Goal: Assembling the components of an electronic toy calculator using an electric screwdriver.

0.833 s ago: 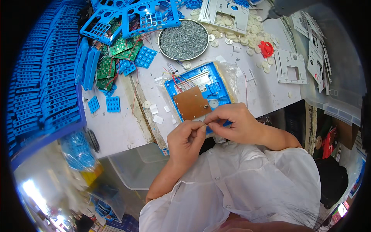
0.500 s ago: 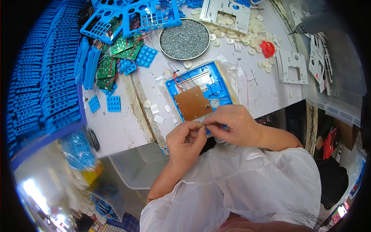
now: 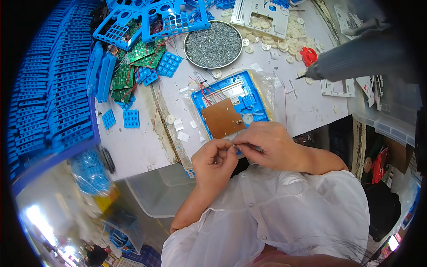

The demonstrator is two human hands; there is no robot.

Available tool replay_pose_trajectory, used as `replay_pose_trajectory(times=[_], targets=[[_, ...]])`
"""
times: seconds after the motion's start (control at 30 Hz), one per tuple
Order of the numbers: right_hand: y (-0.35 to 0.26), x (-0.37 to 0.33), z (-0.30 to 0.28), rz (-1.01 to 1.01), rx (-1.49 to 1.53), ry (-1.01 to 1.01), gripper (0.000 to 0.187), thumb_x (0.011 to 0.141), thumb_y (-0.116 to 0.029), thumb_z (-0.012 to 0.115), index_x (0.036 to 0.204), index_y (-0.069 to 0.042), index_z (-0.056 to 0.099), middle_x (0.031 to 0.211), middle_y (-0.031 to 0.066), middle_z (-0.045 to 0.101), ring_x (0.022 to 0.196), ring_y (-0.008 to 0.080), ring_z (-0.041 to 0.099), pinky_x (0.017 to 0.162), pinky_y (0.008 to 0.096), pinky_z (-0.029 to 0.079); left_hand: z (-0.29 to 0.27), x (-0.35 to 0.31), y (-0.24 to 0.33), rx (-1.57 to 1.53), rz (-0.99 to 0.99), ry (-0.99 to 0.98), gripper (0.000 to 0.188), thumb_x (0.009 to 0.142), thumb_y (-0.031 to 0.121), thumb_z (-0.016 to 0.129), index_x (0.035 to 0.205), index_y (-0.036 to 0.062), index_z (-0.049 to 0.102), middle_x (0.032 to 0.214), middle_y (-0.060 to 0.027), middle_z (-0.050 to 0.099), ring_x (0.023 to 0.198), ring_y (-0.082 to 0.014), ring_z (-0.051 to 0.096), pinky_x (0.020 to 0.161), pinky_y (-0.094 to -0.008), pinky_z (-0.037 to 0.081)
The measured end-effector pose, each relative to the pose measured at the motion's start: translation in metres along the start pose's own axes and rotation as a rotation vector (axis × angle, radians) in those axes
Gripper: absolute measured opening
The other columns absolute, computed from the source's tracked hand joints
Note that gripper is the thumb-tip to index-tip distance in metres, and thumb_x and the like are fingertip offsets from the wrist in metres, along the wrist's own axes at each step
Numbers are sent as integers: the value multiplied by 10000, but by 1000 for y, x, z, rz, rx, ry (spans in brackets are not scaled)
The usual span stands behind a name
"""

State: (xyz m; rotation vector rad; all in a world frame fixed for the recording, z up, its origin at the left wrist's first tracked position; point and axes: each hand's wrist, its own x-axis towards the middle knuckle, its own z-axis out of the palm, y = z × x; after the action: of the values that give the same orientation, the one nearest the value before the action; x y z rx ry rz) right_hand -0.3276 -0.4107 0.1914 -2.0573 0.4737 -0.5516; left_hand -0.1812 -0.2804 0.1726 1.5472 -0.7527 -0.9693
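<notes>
My left hand [image 3: 215,162] and my right hand [image 3: 264,141] meet at the near edge of a blue plastic casing [image 3: 253,95]. The fingers of both are pinched together at the tips. Whatever sits between them is too small to make out. A brown circuit board [image 3: 221,118] lies in the casing, just beyond my fingers, with thin red and dark wires [image 3: 207,91] at its upper left. Clear plastic film [image 3: 265,84] shows under and around the casing.
A round dish of small screws [image 3: 213,44] stands behind the casing. An electric screwdriver [image 3: 347,58] hangs at the right. Blue frames [image 3: 175,22], green circuit boards [image 3: 122,78] and keypads [image 3: 168,65] are heaped at the left. White discs [image 3: 291,33] lie scattered at the back right.
The electric screwdriver has swung into view from the upper right, its tip now above the table. My hands and the casing have barely moved.
</notes>
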Motion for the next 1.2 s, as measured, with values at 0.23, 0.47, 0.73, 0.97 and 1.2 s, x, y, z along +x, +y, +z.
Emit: replay_pose_trajectory(times=[0.23,0.47,0.73,0.97,1.2], targets=[[4,0,1,-18,-5,-11,184,834,-55,760,998,-59,677,808,97,703,757,301,689,649,421,527,0,0,6,-5,-11,-14,59,896,-45,710,936,-13,681,780,45,612,636,27,474,525,-166,348],[2,0,2,-15,-5,-31,204,839,-59,762,1016,-70,661,799,93,693,750,299,683,642,424,524,-1,0,3,4,-20,-7,47,904,-37,705,931,-12,676,779,40,619,640,28,484,527,-162,355],[-2,2,0,-13,-5,-12,181,822,-62,778,981,-54,692,823,94,702,758,287,684,661,407,528,-2,1,2,-7,19,-23,36,926,-51,677,940,-17,674,822,12,658,665,17,521,544,-164,388],[2,1,1,-20,15,-3,181,813,-50,776,975,-41,696,818,104,703,744,292,686,649,406,534,-1,2,5,-65,-20,-35,54,915,-65,685,948,-24,673,848,5,669,679,10,541,555,-161,402],[2,2,1,-22,9,-10,185,814,-45,774,982,-41,699,826,110,707,758,294,693,660,403,541,-3,1,3,-45,-14,-42,65,910,-81,682,954,-36,667,870,-10,678,721,-1,589,581,-154,427]])
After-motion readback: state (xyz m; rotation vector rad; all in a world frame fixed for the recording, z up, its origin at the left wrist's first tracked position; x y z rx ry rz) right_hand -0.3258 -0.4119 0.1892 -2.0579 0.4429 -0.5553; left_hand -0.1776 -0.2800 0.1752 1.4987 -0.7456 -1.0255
